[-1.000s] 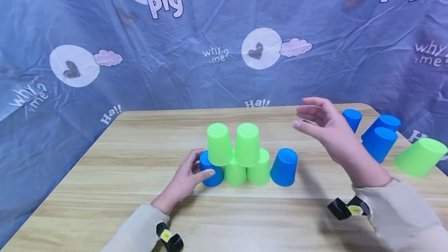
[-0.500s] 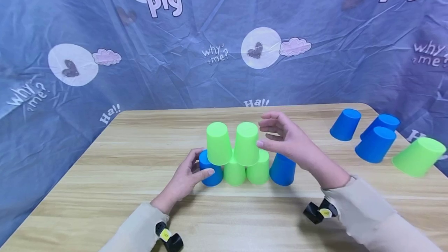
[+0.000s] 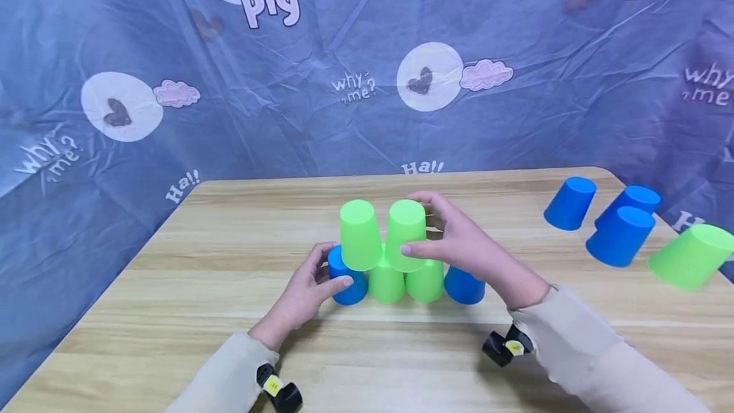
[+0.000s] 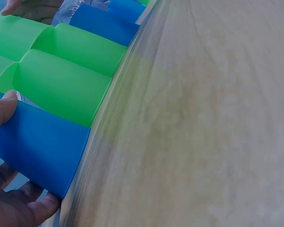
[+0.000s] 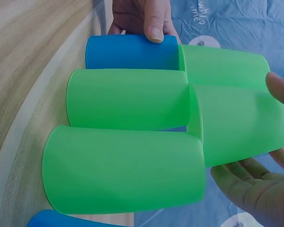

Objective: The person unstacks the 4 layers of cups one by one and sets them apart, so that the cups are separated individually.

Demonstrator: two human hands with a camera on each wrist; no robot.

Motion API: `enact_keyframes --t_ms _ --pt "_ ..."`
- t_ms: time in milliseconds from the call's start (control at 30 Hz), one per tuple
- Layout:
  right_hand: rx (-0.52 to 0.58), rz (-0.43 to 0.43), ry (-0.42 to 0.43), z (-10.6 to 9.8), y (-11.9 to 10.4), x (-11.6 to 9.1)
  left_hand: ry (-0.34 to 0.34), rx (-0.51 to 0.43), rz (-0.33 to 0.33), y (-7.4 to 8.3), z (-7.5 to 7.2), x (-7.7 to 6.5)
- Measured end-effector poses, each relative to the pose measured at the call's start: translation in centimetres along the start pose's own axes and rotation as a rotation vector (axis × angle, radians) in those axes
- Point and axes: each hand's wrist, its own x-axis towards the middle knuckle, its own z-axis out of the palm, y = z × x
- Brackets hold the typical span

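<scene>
Upside-down cups stand in two tiers. The bottom row has a blue cup (image 3: 354, 295) at the left, two green cups (image 3: 387, 287) and another blue cup (image 3: 466, 288) at the right. An upper left green cup (image 3: 360, 234) and an upper right green cup (image 3: 404, 225) rest on them. My left hand (image 3: 304, 295) holds the left blue cup, its thumb in front. Around the upper right green cup curves my right hand (image 3: 464, 238), thumb at its front and fingers behind, partly hidden. In the right wrist view, the fingers (image 5: 236, 182) lie along that cup's side.
At the right of the wooden table (image 3: 229, 228) are several loose cups: a blue cup (image 3: 570, 202) standing apart, two blue cups (image 3: 621, 238) close together, and a green cup (image 3: 690, 257) near the edge. A printed blue cloth (image 3: 287, 126) hangs behind.
My right hand has moved left from beside the loose cups to the upper right green cup and taken it between thumb and fingers. My left hand has stayed at its blue cup.
</scene>
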Motion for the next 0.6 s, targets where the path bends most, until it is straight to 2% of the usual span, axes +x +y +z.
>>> enact_keyframes --t_ms 600 --pt "-0.028 0.000 0.004 0.37 0.85 0.18 -0.006 -0.005 -0.008 0.03 -0.02 -0.01"
